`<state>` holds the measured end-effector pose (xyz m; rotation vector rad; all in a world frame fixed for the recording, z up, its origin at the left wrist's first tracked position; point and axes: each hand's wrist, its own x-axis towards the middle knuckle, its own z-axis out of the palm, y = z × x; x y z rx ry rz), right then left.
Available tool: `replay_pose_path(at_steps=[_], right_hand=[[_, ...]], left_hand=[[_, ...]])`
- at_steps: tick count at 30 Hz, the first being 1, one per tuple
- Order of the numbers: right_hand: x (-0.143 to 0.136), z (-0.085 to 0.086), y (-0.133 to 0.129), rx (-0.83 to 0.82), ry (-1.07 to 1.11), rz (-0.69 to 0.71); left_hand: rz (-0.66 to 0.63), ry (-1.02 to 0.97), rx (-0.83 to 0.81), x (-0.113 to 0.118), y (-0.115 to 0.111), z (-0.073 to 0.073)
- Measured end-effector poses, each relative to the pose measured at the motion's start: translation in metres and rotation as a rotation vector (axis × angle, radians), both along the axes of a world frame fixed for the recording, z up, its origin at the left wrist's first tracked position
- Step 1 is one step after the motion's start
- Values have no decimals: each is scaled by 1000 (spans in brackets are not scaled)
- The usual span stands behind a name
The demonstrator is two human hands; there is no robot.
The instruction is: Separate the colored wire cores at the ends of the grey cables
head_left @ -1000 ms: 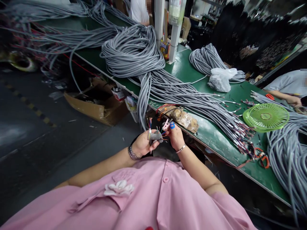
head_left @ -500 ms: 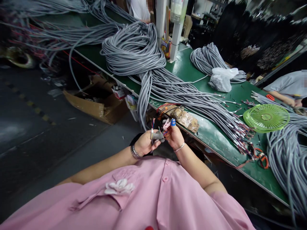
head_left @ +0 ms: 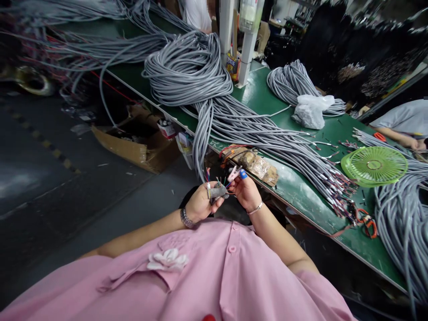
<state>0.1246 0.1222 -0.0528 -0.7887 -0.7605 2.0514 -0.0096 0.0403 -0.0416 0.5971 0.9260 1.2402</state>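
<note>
My left hand (head_left: 198, 206) is closed around a grey cable's end, from which thin coloured wires (head_left: 207, 174) stick up. Grey coverings wrap some of its fingertips. Just to the right, my right hand (head_left: 248, 194) is pinched, with a blue covering (head_left: 243, 174) on one fingertip. A small pale pink clip-like piece (head_left: 234, 173) shows at its fingers, close to the wires. Between the hands, thin blue and orange wires spread out. Fingers hide exactly where they are gripped. Both hands are above my lap, at the bench's near edge.
A green bench (head_left: 284, 167) carries bundled grey cables (head_left: 187, 67), a green fan (head_left: 374, 166), orange-handled scissors (head_left: 368, 223), a plastic bag (head_left: 310, 109) and a taped brown block (head_left: 259, 167). An open cardboard box (head_left: 130, 147) lies on the floor. A co-worker's arm (head_left: 397, 136) is at right.
My right hand has shifted slightly right and down, with its blue-covered fingertip tilted more. The left hand has moved slightly left, still holding the cable end. The camera view has shifted a little.
</note>
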Motion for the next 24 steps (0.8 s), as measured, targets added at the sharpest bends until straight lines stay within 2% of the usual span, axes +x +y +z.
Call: replay_pose_path(at_steps=[11,17,24], right_hand=[[-2,6,1,-37,-35,38],[-6,8,0,-67,-29,-7],[-11,6,1,-87,19,-46]], left_hand=[[44,-28,-26,6,2,-4],[62,-60,-51,6,5,-9],[39,-120,-102,6,8,-8]])
